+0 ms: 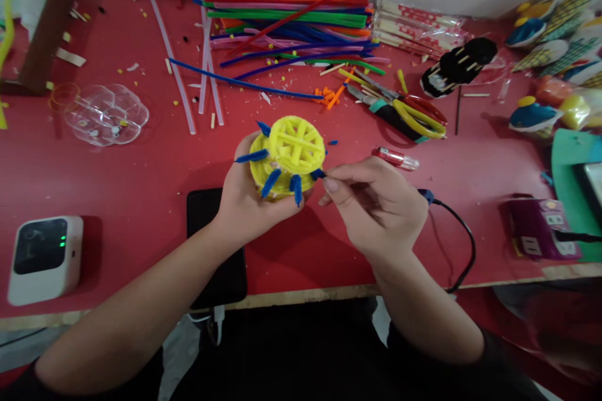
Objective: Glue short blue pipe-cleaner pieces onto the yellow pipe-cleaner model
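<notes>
My left hand (247, 200) is wrapped round a yellow pipe-cleaner wheel (291, 150) and holds it above the red table (132, 169). Short blue pipe-cleaner ends stick out round the wheel's rim. My right hand (376, 207) is closed in a pinch on one blue pipe-cleaner end (318, 173) at the wheel's right side.
A pile of coloured pipe cleaners (291, 19) lies at the back. Scissors and pliers (404, 113) lie right of the wheel, with a black-and-white wheel (458, 66) beyond. A clear tray (106, 114), a white device (44, 257), a black phone (216, 244) and a cable (458, 232) are nearby.
</notes>
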The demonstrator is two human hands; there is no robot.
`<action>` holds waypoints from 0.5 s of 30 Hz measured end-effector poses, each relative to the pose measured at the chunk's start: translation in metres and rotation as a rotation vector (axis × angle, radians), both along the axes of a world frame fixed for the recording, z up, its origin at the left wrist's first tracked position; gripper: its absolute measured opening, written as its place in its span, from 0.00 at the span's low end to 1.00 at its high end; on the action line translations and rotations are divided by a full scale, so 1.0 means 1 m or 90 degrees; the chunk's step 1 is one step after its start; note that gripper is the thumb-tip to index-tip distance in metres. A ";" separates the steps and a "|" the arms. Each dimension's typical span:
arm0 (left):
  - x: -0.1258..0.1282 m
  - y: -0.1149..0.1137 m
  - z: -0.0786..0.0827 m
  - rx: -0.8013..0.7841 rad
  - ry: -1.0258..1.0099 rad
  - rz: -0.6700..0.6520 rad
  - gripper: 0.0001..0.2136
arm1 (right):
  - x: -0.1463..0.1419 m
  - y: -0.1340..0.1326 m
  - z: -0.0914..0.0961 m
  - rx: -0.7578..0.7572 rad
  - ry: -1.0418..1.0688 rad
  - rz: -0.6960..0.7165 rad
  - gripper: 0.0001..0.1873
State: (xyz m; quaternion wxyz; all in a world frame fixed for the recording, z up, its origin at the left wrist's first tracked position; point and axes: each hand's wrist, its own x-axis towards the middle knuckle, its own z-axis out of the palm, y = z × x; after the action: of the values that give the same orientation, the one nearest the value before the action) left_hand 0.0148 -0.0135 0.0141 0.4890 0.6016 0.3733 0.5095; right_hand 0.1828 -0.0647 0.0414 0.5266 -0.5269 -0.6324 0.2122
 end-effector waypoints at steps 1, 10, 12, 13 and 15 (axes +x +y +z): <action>0.000 0.000 0.000 -0.001 -0.001 -0.002 0.41 | 0.000 0.000 0.000 0.001 -0.001 0.000 0.05; 0.000 -0.001 0.000 -0.024 -0.004 -0.005 0.41 | -0.002 0.002 0.006 0.042 -0.071 0.000 0.06; 0.000 -0.001 0.000 -0.013 -0.008 0.004 0.41 | -0.002 0.003 0.006 0.056 -0.089 -0.001 0.06; 0.000 -0.001 0.000 -0.009 -0.007 0.009 0.40 | -0.002 0.004 0.006 0.062 -0.097 -0.002 0.06; 0.000 -0.002 0.001 -0.010 0.006 0.016 0.38 | -0.002 0.004 0.006 0.073 -0.108 -0.001 0.07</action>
State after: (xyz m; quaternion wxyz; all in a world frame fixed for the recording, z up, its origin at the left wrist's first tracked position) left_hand 0.0146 -0.0152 0.0151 0.4858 0.5953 0.3872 0.5096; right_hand 0.1807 -0.0602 0.0474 0.5008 -0.5128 -0.6851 0.1301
